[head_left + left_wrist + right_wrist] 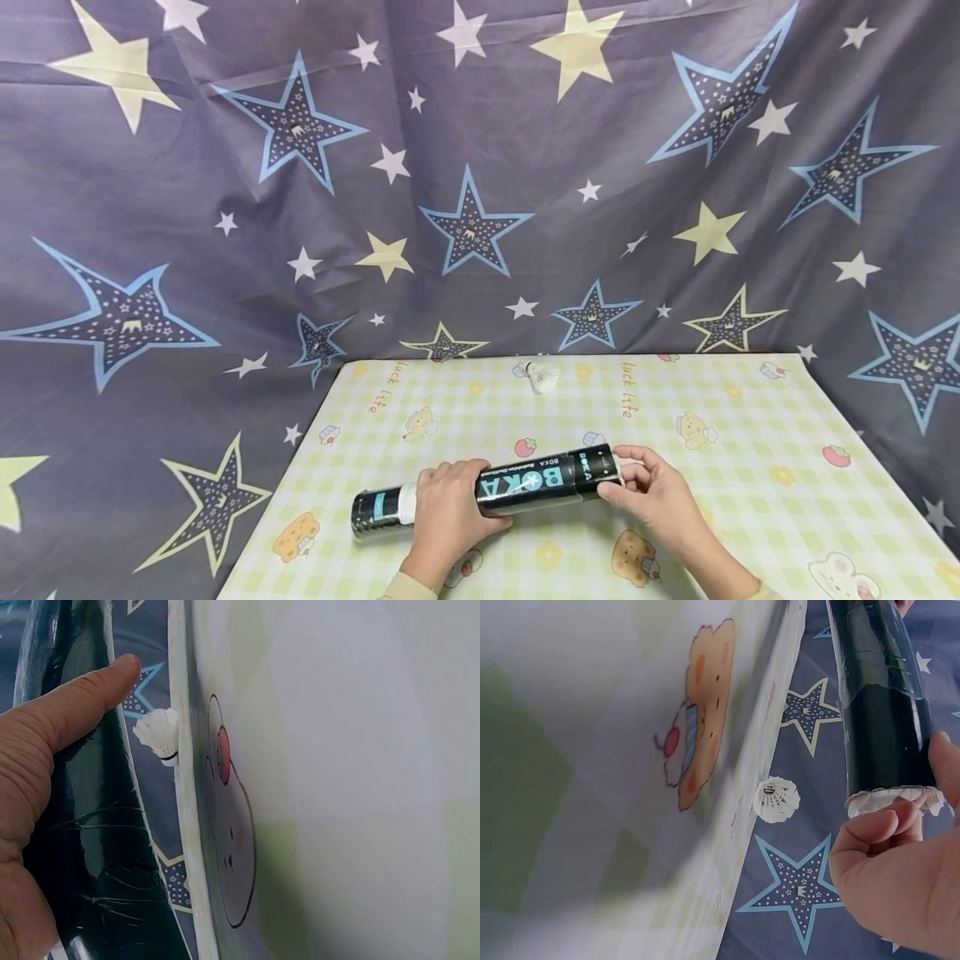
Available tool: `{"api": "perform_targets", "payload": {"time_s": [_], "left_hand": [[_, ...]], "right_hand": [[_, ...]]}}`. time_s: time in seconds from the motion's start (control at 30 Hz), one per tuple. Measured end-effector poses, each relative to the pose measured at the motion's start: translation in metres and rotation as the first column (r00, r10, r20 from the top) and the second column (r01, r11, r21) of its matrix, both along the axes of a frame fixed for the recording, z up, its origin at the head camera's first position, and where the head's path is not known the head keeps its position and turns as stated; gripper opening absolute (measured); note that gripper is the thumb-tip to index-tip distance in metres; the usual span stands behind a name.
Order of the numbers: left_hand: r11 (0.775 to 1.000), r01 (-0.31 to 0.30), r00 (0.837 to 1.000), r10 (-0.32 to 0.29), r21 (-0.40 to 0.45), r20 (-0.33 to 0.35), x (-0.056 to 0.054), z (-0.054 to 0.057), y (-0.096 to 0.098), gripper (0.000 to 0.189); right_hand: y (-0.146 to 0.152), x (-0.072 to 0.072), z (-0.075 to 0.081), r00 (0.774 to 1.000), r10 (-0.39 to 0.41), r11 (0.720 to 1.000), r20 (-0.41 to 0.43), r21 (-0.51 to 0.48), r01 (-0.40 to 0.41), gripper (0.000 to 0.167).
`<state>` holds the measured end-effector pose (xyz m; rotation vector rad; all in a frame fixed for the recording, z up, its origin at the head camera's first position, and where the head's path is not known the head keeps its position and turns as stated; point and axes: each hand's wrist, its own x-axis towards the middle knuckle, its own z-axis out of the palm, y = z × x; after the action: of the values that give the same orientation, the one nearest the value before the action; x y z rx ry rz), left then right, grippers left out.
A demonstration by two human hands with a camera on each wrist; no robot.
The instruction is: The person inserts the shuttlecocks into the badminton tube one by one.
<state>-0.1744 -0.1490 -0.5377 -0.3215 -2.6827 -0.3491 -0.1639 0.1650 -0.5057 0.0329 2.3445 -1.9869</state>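
Observation:
A black shuttlecock tube (528, 487) with turquoise BOKA lettering lies almost level over the table, its right end slightly higher in the head view. My left hand (450, 510) grips it left of the middle, thumb along the near side. At the right end, the white feather edge of a shuttlecock (871, 801) shows at the tube's mouth. The curled fingers of my right hand (656, 500) pinch at that edge; the rest of this shuttlecock is hidden inside the tube. Another white shuttlecock (542, 377) lies on its side near the table's back edge.
Under everything is a table (750, 483) with a green-and-white checked cloth printed with cartoon figures. A dark grey curtain (510, 133) with stars hangs right behind it and down both sides.

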Motion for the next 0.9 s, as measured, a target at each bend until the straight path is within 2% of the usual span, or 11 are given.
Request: {"api": "perform_targets", "payload": {"time_s": [0.4,0.67,0.9], "left_hand": [[1.000,0.011,1.000,-0.011,-0.010,0.029,-0.0002,0.0017,0.0009,0.081],[1.000,0.002,1.000,-0.002,0.000,0.022,0.0001,0.0048,-0.0006,0.082],[1.000,0.012,1.000,-0.011,-0.013,0.016,-0.0008,0.0011,0.0022,0.081]], "right_hand": [[0.0001,0.0019,-0.0010,0.999,0.030,1.000,0.024,-0.006,-0.030,0.067],[-0.0028,0.0046,-0.0011,0.985,0.174,0.981,0.006,-0.086,-0.172,0.079],[0.0013,0.0051,-0.0030,0.985,0.169,0.982,0.027,-0.088,-0.167,0.082]]}}
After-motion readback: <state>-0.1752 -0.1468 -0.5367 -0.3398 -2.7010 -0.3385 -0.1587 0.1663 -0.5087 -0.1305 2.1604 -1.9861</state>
